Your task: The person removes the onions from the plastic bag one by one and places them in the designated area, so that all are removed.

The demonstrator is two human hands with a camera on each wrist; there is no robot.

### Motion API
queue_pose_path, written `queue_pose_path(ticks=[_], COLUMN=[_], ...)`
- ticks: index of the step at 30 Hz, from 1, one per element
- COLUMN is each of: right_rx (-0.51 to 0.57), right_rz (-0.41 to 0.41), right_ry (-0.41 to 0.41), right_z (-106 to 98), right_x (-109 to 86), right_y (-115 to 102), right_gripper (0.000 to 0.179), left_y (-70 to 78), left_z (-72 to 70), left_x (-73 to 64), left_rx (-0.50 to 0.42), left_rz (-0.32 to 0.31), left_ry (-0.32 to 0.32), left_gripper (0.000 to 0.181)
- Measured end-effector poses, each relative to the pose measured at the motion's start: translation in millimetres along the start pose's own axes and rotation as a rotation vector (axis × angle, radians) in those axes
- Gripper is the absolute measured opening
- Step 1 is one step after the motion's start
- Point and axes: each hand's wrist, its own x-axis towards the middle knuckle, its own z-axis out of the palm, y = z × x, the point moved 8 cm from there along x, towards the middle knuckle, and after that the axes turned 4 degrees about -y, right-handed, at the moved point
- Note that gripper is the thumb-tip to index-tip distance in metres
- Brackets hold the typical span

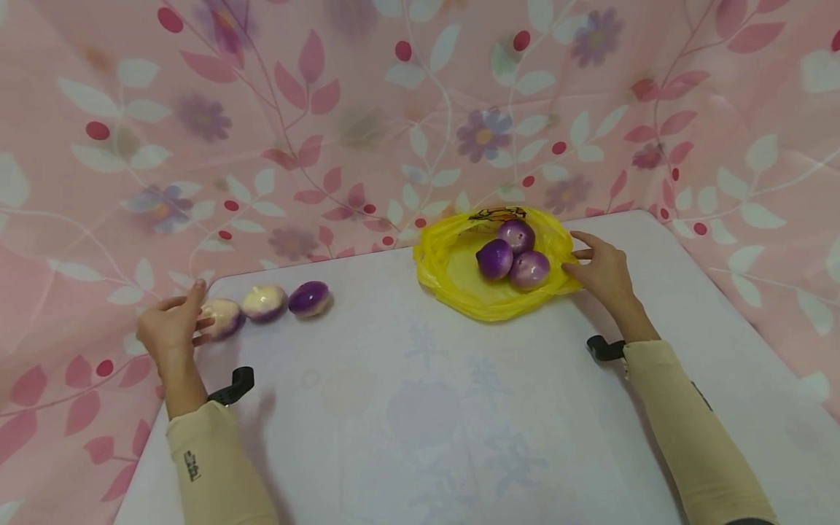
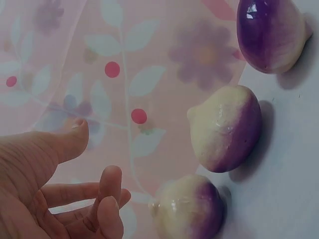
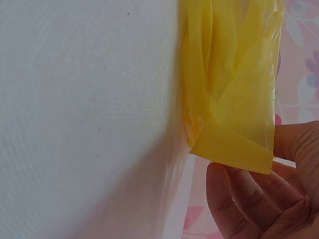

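Note:
Three shiny purple-and-cream onions lie in a row at the table's back left: a left onion (image 1: pixel 223 319), a middle onion (image 1: pixel 264 302) and a right onion (image 1: pixel 310 299). My left hand (image 1: pixel 172 328) is beside the left onion, its fingers loosely bent and holding nothing; the left wrist view shows a gap between thumb and fingers. At the back right, a yellow plastic bag (image 1: pixel 453 288) lies spread open with three purple onions (image 1: pixel 494 259) inside. My right hand (image 1: pixel 607 273) pinches the bag's right edge between thumb and fingers, also seen in the right wrist view.
A white cloth with faint printed marks covers the table (image 1: pixel 367 437). Behind it and along the left hangs a pink floral curtain (image 1: pixel 367 124), close against the table's back edge. A black wrist mount (image 1: pixel 232 386) sits on the left wrist.

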Motion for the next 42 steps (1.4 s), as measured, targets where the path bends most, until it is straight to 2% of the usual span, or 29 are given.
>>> queue_pose_path(ticks=[10, 20, 24, 27, 31, 35, 42], right_rx=[-0.002, -0.018, -0.007, -0.014, -0.027, -0.012, -0.008], right_rz=[0.019, -0.017, -0.014, -0.001, 0.013, 0.007, 0.014], right_ry=[-0.018, 0.005, -0.007, 0.003, 0.017, 0.005, -0.015], right_z=[7, 10, 9, 3, -4, -2, -1], right_x=[-0.9, -0.3, -0.7, -3.0, -4.2, -0.7, 3.6], right_y=[4, 3, 1, 3, 6, 6, 4], right_gripper=[0.066, 0.064, 0.065, 0.066, 0.065, 0.065, 0.066], left_y=[2.1, 8.0, 12.9, 15.8, 19.4, 25.3, 35.4], left_z=[10.0, 23.3, 29.3, 39.6, 52.5, 55.0, 66.0], left_x=[-2.9, -9.9, -11.6, -11.7, -11.8, -13.4, -18.0], left_rx=[0.019, 0.004, 0.030, 0.044, 0.074, 0.117, 0.100], left_rz=[0.042, 0.106, 0.169, 0.198, 0.216, 0.235, 0.273], left_ry=[-0.030, -0.062, -0.050, -0.056, -0.062, -0.043, -0.103], left_gripper=[0.061, 0.077, 0.072, 0.069, 0.066, 0.066, 0.072])
